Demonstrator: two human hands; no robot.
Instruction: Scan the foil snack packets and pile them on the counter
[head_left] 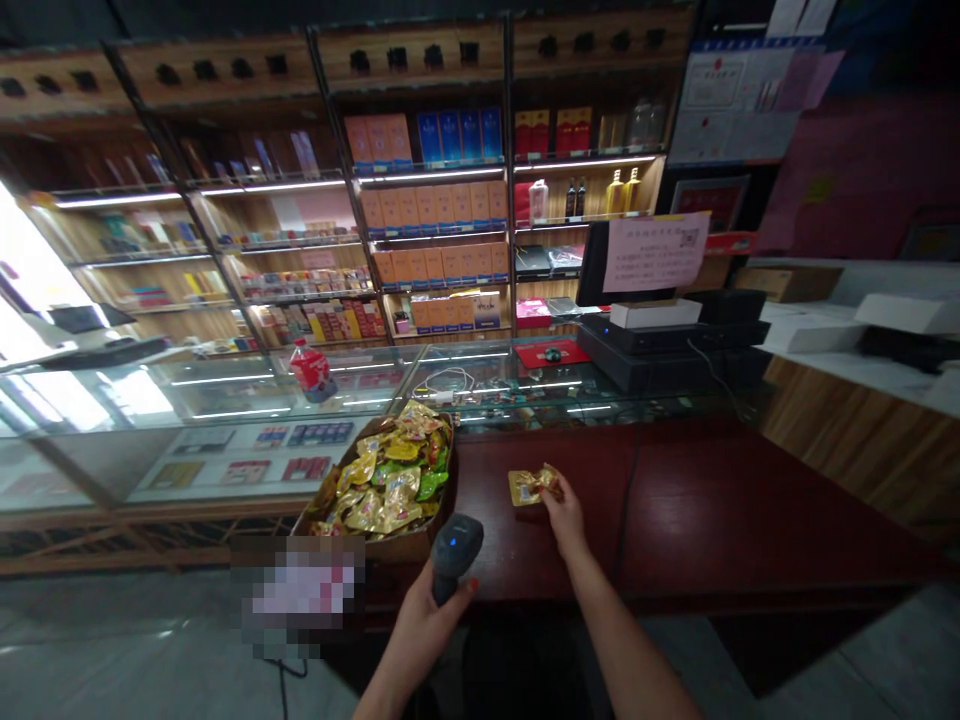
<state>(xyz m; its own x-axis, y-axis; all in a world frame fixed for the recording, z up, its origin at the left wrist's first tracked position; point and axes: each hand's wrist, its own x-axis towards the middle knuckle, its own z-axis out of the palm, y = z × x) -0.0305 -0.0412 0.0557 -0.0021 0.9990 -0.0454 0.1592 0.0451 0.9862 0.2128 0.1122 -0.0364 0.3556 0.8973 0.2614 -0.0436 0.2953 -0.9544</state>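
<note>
A dark handheld barcode scanner (457, 545) with a small blue light is gripped in my left hand (429, 612), its head pointing up and away from me. My right hand (562, 510) pinches a gold foil snack packet (526, 487) by its right end, at or just above the dark red wooden desk (697, 510). Left of it stands an open cardboard box (420, 545), heaped with gold, yellow and green foil packets (394, 480). The scanner is close to the box's front right corner.
Beyond the desk runs a glass display counter (352, 375) with a red-labelled bottle (311, 370) and a white cable (448, 380) on top. A monitor (595, 262) with a pink paper sheet stands at the back right. Shelves of boxed goods (439, 207) line the wall.
</note>
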